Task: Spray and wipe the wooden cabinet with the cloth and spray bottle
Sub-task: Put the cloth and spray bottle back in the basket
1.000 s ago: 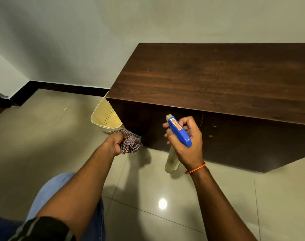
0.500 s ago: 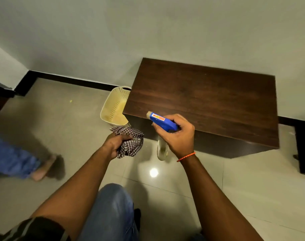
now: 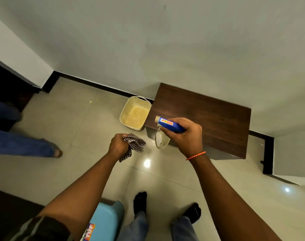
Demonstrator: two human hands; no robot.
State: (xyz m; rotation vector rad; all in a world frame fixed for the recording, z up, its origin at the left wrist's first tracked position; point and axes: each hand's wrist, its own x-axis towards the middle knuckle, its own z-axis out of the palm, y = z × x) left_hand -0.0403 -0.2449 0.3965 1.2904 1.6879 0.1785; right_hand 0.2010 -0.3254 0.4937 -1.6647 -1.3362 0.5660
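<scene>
- Cabinet (image 3: pixel 217 115). Low, dark brown, with wood grain running along a bare top and a shadowed front. Set on the tiled floor (image 3: pixel 75 140) with its back to the wall.
- Spray bottle (image 3: pixel 167 124). Blue trigger head with a red-and-yellow label and a pale nozzle tip, over a translucent whitish body hanging below. Held in the air over the cabinet's front left corner, nozzle turned toward the basket side.
- Cloth (image 3: pixel 136 144). Small, dark-and-white check, bunched up, with one end dangling. Held above the floor, just left of the cabinet's front left corner and clear of it.
- Right hand (image 3: pixel 187 137). Reached forward, back of the hand up, grip clamped round the bottle's blue head with fingers curled under it. Orange braided band (image 3: pixel 196 155) at the wrist.
- Left hand (image 3: pixel 118 146). Reached forward, knuckles up, grip closed tight on the cloth. Near the bottle, apart from it.
- Basket (image 3: pixel 141 102). Cream, perforated, standing on the floor close against the cabinet's left side.
- Stool (image 3: pixel 104 221). Light blue, in front of the cabinet, beside two black-socked feet (image 3: pixel 140 200).
- Second person's leg (image 3: pixel 26 146). In jeans, well left of the cabinet.
</scene>
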